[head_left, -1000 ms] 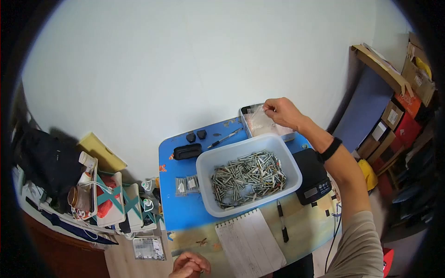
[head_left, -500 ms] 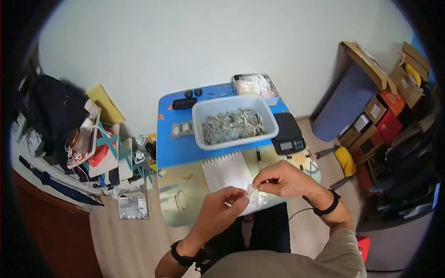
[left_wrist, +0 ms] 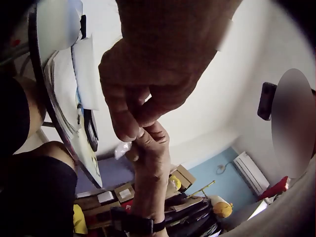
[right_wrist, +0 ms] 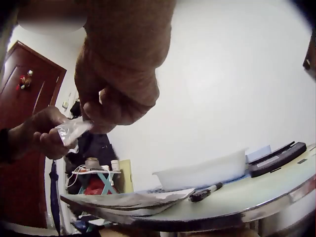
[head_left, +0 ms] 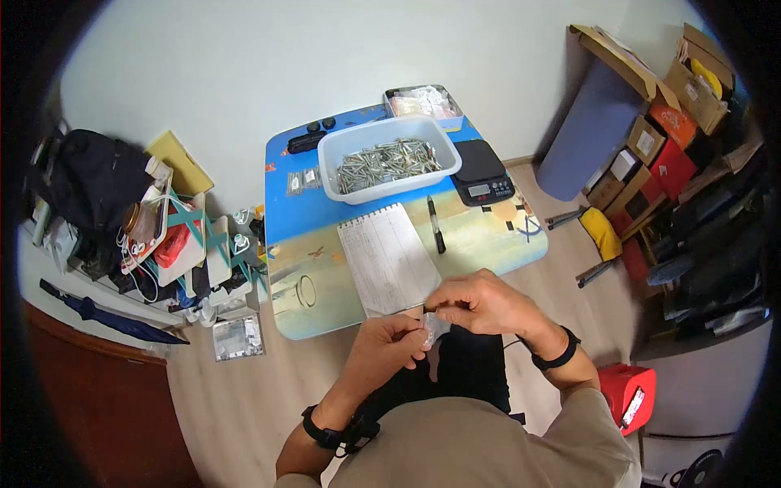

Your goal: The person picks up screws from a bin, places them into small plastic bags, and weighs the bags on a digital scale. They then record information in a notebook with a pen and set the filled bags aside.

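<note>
A small clear plastic bag (head_left: 434,328) is between my two hands, over my lap at the table's front edge. My left hand (head_left: 386,350) pinches one side of it between thumb and fingers. From the other side, my right hand (head_left: 486,304) pinches the bag's upper edge. In the right wrist view the bag (right_wrist: 72,130) looks flat and crinkled. Just beyond the hands lies a spiral notepad (head_left: 389,256) with writing on its page. A white plastic tub (head_left: 332,180) full of metal screws (head_left: 386,163) stands behind the notepad.
Right of the tub sits a black digital scale (head_left: 480,167), with a pen (head_left: 437,224) nearer me. An open box of plastic bags (head_left: 423,102) stands at the back. Filled small bags (head_left: 305,180) and a black case (head_left: 306,141) lie left of the tub.
My right hand came back from the box at the rear with a plastic bag. Both hands then met on it and moved off the notepad toward my lap.
</note>
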A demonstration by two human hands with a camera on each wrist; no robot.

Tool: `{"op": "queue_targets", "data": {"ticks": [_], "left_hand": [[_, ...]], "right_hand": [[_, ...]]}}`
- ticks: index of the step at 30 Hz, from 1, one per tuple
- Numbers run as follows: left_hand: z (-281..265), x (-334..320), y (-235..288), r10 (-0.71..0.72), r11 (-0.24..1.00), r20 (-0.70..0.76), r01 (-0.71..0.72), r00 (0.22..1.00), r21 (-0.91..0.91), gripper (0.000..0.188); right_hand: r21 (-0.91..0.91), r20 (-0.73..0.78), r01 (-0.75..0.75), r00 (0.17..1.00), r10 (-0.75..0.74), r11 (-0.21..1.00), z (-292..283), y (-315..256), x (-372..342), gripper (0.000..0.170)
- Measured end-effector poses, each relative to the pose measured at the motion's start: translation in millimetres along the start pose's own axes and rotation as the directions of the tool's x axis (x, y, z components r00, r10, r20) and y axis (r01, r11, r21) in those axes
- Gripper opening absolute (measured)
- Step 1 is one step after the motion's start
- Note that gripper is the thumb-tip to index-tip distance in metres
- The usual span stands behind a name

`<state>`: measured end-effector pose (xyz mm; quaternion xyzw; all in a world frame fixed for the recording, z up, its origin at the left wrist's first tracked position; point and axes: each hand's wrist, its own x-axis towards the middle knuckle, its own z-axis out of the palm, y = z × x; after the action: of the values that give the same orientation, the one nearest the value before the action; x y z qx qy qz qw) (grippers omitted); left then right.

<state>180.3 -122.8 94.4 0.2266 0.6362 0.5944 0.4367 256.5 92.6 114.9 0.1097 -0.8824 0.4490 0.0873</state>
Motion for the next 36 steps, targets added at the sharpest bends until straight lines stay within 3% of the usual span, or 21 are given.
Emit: {"op": "queue_targets", "data": {"ticks": [1, 3, 4, 6, 11, 13, 16, 20, 22, 23, 25, 26, 28, 29, 31, 32, 34, 35, 36], "left_hand": [[2.1, -1.1, -1.5, -0.014, 1.0, -0.009, 0.015, 1.0, 0.017, 0.021], [6.1, -2.5, -7.6, -0.002, 1.0, -0.035, 0.003, 0.999, 0.007, 0.02], [7.3, -2.5, -10.1, 0.017, 1.0, -0.067, -0.017, 0.998, -0.006, 0.018], [8.6, -0.4, -12.7, 0.021, 1.0, -0.085, -0.02, 0.996, 0.009, 0.018], [13.6, 11.0, -23.8, 0.086, 0.996, -0.106, -0.082, 0.991, 0.044, 0.017], [16.3, 14.3, -22.2, 0.097, 0.993, -0.126, -0.088, 0.987, 0.075, 0.017], [18.4, 19.1, -23.5, 0.073, 0.992, -0.134, -0.058, 0.988, 0.112, 0.016], [19.2, 26.0, -28.9, 0.093, 0.995, -0.124, -0.086, 0.988, 0.059, 0.015], [18.5, 28.1, -31.2, 0.099, 0.989, -0.118, -0.085, 0.988, 0.118, 0.016], [19.2, 28.3, -29.0, 0.095, 0.99, -0.12, -0.081, 0.988, 0.117, 0.016], [22.6, 27.7, -20.1, 0.112, 0.984, -0.175, -0.085, 0.978, 0.157, 0.014], [22.4, 29.2, -24.3, 0.11, 0.984, -0.176, -0.083, 0.978, 0.156, 0.014], [22.2, 32.8, -32.4, 0.366, 0.809, -0.263, -0.166, 0.893, 0.564, 0.012], [23.1, 34.2, -33.7, 0.365, 0.81, -0.261, -0.167, 0.893, 0.562, 0.012], [27.3, 36.6, -28.0, 0.578, 0.61, -0.161, -0.293, 0.8, 0.736, 0.011], [28.0, 37.0, -29.7, 0.578, 0.612, -0.16, -0.295, 0.8, 0.734, 0.011], [28.5, 37.3, -33.9, 0.609, 0.509, -0.108, -0.283, 0.786, 0.813, 0.013], [26.9, 37.0, -32.3, 0.613, 0.509, -0.108, -0.287, 0.783, 0.812, 0.013], [23.8, 35.3, -29.4, 0.61, 0.479, -0.044, -0.324, 0.791, 0.816, 0.017]], "right_hand": [[0.004, -0.006, -0.004, 1.0, 0.004, 1.0, 5.0, -3.2, -3.1, 0.012], [-0.017, -0.307, -0.073, 0.95, 0.065, 0.997, 17.2, -10.5, -12.2, 0.011], [-0.013, -0.307, -0.074, 0.949, 0.066, 0.997, 21.0, -10.4, -19.4, 0.011], [0.235, -0.23, -0.206, 0.938, 0.26, 0.95, 26.8, -6.8, -32.7, 0.012], [0.371, -0.195, -0.212, 0.934, 0.299, 0.904, 52.8, 8.8, -36.9, 0.015], [0.56, -0.173, -0.202, 0.92, 0.352, 0.803, 62.4, 20.8, -40.4, 0.012], [0.64, -0.162, -0.178, 0.92, 0.358, 0.747, 68.0, 30.0, -43.8, 0.007], [0.665, -0.1, -0.284, 0.883, 0.459, 0.691, 66.3, 32.7, -44.6, 0.007], [0.467, -0.151, -0.321, 0.889, 0.431, 0.824, 63.6, 35.4, -44.2, 0.007], [0.469, -0.148, -0.323, 0.889, 0.433, 0.822, 63.1, 35.7, -43.5, 0.007], [0.209, -0.3, -0.231, 0.91, 0.287, 0.95, 61.8, 34.6, -42.5, 0.009], [0.21, -0.298, -0.232, 0.91, 0.288, 0.95, 60.3, 32.7, -42.1, 0.009], [-0.234, -0.296, -0.214, 0.945, 0.14, 0.948, 57.6, 28.1, -41.7, 0.012], [-0.235, -0.296, -0.216, 0.944, 0.142, 0.948, 57.5, 27.6, -41.2, 0.012], [-0.174, -0.334, -0.209, 0.932, 0.143, 0.962, 58.5, 25.8, -39.8, 0.016], [-0.176, -0.334, -0.212, 0.931, 0.144, 0.961, 59.9, 25.2, -38.9, 0.016], [0.133, -0.394, -0.214, 0.885, 0.25, 0.968, 62.5, 25.2, -37.3, 0.017], [0.128, -0.394, -0.213, 0.885, 0.247, 0.969, 62.2, 26.6, -39.0, 0.017], [0.275, -0.36, -0.229, 0.876, 0.321, 0.934, 62.6, 28.6, -42.7, 0.017]]}}
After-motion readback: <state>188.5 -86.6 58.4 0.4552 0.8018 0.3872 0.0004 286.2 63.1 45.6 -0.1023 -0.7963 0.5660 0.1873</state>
